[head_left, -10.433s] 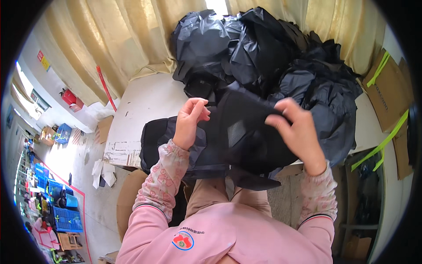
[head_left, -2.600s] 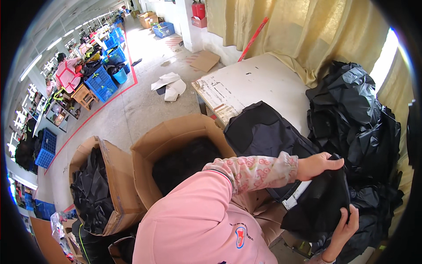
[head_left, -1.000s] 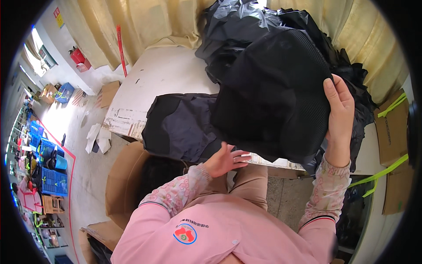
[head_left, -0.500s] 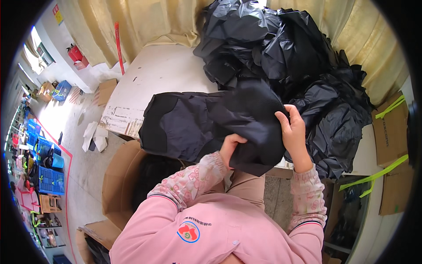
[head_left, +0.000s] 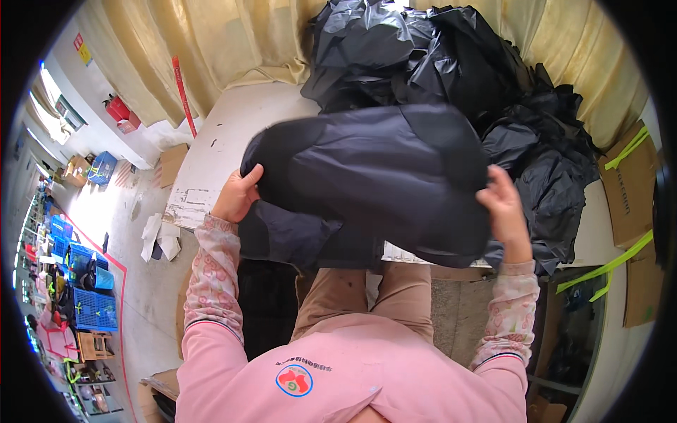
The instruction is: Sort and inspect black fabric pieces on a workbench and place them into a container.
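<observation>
A black fabric panel (head_left: 374, 173) with darker, rounded end parts is stretched out in front of me above the table. My left hand (head_left: 238, 196) grips its left edge, thumb on top. At the opposite edge my right hand (head_left: 502, 208) pinches the cloth between thumb and fingers. Slight motion blur softens the panel's outline. Below it, partly covered, another dark fabric piece (head_left: 285, 236) lies along the table's near edge.
A large heap of black, shiny sheet material (head_left: 423, 67) covers the back and right of the white table (head_left: 218, 127). Yellowish curtains (head_left: 261, 42) hang behind. Cardboard boxes (head_left: 627, 197) with green strips stand at the right. Blue crates (head_left: 95, 307) are on the left.
My left hand has moved left to the panel's far-left edge, and my right hand slightly right and down. The bunched fabric is now spread wide between both hands.
</observation>
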The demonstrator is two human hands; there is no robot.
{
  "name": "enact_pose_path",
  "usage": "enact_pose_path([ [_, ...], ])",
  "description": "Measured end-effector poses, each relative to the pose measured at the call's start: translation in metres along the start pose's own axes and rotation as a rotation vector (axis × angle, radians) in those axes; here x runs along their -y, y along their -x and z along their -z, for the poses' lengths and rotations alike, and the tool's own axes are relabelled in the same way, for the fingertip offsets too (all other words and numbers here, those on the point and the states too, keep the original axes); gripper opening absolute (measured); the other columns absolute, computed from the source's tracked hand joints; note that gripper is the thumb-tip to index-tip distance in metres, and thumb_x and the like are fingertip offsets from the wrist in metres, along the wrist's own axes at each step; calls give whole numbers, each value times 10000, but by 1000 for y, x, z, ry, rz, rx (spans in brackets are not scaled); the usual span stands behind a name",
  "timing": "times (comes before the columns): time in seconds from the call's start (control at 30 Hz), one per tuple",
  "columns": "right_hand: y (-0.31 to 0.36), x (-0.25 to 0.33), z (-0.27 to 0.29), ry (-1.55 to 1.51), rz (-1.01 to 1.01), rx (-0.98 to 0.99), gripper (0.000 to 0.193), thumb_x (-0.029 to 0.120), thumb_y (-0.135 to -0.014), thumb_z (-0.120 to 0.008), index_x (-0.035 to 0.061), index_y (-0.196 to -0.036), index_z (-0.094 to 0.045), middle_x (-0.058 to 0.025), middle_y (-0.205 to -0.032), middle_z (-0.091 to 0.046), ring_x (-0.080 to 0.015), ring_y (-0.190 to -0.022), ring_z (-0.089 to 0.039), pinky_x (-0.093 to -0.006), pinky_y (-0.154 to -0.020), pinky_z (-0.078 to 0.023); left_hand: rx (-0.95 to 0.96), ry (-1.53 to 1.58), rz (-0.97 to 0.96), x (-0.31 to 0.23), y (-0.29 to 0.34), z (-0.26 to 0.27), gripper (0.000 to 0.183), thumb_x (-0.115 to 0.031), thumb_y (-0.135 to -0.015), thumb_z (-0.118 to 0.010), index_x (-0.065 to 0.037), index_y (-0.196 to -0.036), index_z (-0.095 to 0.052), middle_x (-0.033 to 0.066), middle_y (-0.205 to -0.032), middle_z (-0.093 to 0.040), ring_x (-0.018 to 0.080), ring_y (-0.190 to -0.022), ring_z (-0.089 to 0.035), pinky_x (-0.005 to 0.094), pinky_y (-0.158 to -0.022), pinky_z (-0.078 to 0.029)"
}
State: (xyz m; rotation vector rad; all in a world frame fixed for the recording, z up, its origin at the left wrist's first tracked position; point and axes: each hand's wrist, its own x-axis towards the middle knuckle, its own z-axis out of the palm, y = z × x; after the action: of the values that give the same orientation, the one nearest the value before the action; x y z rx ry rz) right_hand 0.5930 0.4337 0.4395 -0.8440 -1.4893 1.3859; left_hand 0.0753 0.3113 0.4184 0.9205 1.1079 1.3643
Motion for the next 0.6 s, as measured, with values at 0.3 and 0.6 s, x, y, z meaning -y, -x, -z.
enact_pose_path([
  [0.3,-18,16,-83,-249,-90,88,374,22,-898,-604,17,-1256,-498,-103,-966,-659,-84,-653,-619,-181,-464,-456,-266,-358,65,-70,1,59,314,-226,-924,-668,2,-1138,-642,74,-982,-701,147,-800,-670,280,-724,-550],
  [0.6,3,-189,-173,327,-181,-127,393,92,-840,-668,16,-1186,-497,-153,-808,-655,-254,-614,-668,-369,-418,-511,-621,-1632,-162,3,-32,110,492,-247,-728,-812,-73,-1136,-599,186,-1129,-566,332,-1093,-537,400,-952,-444],
])
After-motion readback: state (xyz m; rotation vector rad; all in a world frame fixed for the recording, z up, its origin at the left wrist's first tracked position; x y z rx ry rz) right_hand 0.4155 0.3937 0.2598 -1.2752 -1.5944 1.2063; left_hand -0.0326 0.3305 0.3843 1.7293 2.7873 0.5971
